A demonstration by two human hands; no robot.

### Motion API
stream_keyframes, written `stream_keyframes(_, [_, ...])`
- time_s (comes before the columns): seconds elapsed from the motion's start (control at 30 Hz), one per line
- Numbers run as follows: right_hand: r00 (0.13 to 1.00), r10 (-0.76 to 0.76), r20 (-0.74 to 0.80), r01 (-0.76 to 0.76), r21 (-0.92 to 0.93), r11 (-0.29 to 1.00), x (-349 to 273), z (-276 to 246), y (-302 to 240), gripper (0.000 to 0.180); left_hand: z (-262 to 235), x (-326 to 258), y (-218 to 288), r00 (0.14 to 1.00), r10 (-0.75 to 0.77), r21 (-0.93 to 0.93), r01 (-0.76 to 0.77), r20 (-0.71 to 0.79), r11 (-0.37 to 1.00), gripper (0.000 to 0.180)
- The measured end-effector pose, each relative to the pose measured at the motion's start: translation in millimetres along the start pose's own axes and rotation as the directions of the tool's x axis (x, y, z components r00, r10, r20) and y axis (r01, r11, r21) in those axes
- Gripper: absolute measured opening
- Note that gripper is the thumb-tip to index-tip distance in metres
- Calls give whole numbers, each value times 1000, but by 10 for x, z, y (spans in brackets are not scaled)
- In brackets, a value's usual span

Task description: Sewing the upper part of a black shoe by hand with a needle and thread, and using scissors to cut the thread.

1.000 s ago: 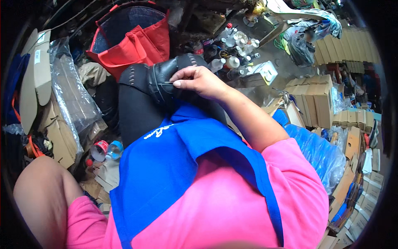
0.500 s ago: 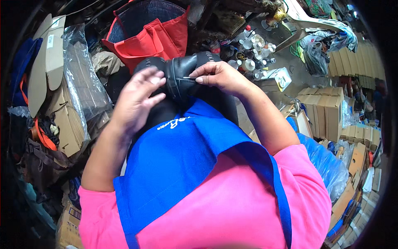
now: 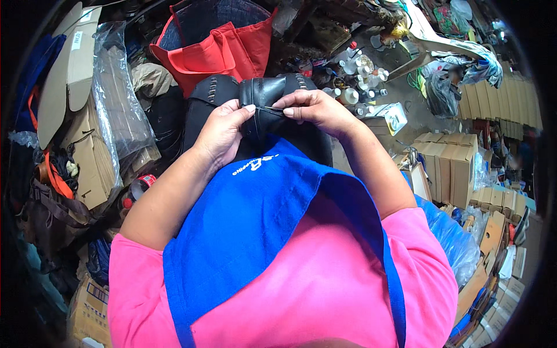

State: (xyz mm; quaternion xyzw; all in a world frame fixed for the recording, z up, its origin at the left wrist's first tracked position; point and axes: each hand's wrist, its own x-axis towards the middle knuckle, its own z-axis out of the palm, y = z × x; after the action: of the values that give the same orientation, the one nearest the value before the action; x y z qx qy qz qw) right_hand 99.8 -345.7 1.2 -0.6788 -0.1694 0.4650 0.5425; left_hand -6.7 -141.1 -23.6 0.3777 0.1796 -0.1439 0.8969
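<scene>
1. Pink sleeve (image 3: 136, 272) leads to the left hand (image 3: 221, 130): fingers curled, thumb-tip against black leather (image 3: 269, 91); whether it pinches anything, I cannot tell.
2. The leather lies between the hands, beyond the blue apron (image 3: 249, 214). It looks light, soft and smooth, perhaps slippery; its edge seems the best hold.
3. Right hand (image 3: 313, 109): thumb and forefinger nearly meet on a thin sliver (image 3: 276, 108), too small to identify.

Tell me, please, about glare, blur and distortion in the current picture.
In the head view: dark vignette fills the corners; the upper-right cardboard row looks bent toward the rim; streaky glare marks the clear plastic at left; black leather has soft sheen; left hand and right hand look fairly sharp.
</scene>
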Motion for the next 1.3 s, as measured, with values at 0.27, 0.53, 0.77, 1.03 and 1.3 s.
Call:
stream_keyframes(0.27, [998, -62, 30, 64, -93, 994, -2, -30, 27, 27, -69, 50, -75, 999, -20, -118, 25, 47, 993, 22])
stream_keyframes(0.53, [999, -23, 26, 24, -35, 999, 30, -44, 45, 26, -91, 80, -97, 991, -24, -123, 40, 134, 992, 22])
stream_keyframes(0.77, [994, 99, -50, -95, 88, 992, 66, 76, -45, 20, 53, 20, -107, 995, 23, -72, -16, 93, 997, 18])
stream_keyframes(1.03, [990, 80, -115, -64, 139, 988, 187, 289, -57, 17, 17, 43, -166, 984, 168, 46, -170, 59, 984, 24])
stream_keyframes(1.3, [936, -100, -337, 35, -196, 980, 74, -120, -136, 31, 5, -370, 708, 823, 487, 935, -352, 292, 34, 25])
